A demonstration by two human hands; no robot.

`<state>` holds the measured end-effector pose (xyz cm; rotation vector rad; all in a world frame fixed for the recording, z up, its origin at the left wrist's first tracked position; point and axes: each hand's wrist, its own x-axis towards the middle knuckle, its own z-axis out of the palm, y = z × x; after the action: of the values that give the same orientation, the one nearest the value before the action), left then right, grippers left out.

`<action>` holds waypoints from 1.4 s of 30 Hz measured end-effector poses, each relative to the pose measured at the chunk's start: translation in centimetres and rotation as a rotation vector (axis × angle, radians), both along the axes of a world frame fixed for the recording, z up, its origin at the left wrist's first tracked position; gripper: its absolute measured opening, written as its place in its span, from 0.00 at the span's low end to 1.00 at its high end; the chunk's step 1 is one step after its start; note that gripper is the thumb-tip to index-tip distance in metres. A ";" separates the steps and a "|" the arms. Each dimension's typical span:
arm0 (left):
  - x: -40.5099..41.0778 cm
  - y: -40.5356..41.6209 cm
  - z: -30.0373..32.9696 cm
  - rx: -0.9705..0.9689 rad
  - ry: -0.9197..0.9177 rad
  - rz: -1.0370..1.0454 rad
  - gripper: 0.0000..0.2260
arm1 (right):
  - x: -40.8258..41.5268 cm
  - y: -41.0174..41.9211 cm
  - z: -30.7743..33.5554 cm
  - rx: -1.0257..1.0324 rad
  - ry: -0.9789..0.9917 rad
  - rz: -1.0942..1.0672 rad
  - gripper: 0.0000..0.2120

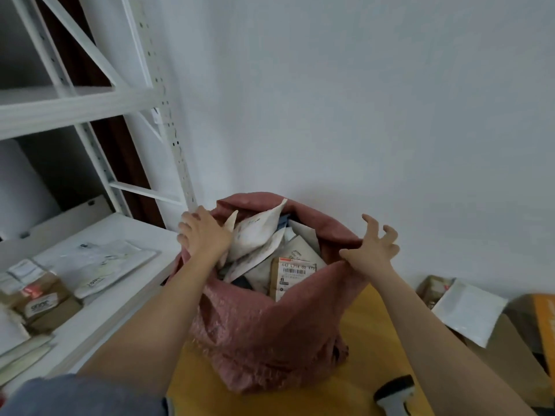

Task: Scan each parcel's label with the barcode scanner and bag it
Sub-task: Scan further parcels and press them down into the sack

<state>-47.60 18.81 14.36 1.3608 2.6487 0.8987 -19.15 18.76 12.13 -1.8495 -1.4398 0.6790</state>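
Observation:
A pink woven sack (270, 334) stands on a yellow surface (369, 319), filled with several white mailers (255, 235) and a brown parcel with a barcode label (292, 273). My left hand (204, 234) grips the sack's left rim, fingers curled over the edge. My right hand (374, 246) pinches the right rim between thumb and forefinger, the other fingers spread. The barcode scanner (395, 394) lies on the yellow surface at the bottom right, untouched.
A white shelf (126, 292) at the left carries white mailers (99, 262) and brown boxes (42, 298). More parcels, one a white mailer (470, 312), lie at the right on cardboard boxes. White shelf uprights and a wall stand behind the sack.

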 end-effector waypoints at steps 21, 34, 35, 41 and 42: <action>-7.8 8.2 3.3 0.321 -1.336 -0.086 0.11 | -3.9 6.2 5.2 0.050 0.652 -0.036 0.11; -6.8 8.0 7.6 0.522 -1.487 -0.267 0.13 | -1.9 5.0 12.0 0.415 0.999 -0.143 0.08; -7.1 7.9 8.3 0.554 -1.508 -0.299 0.12 | -1.9 5.0 12.9 0.457 1.015 -0.145 0.08; -6.0 6.3 8.0 0.422 -1.418 -0.187 0.15 | -2.2 5.8 10.5 0.326 0.992 -0.250 0.11; -6.0 6.1 7.6 0.412 -1.418 -0.167 0.14 | -2.0 5.8 10.7 0.335 1.003 -0.245 0.10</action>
<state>-53.63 24.92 22.00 0.4913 1.2799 1.5799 -21.17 24.51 22.84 -1.1011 -0.5993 0.9679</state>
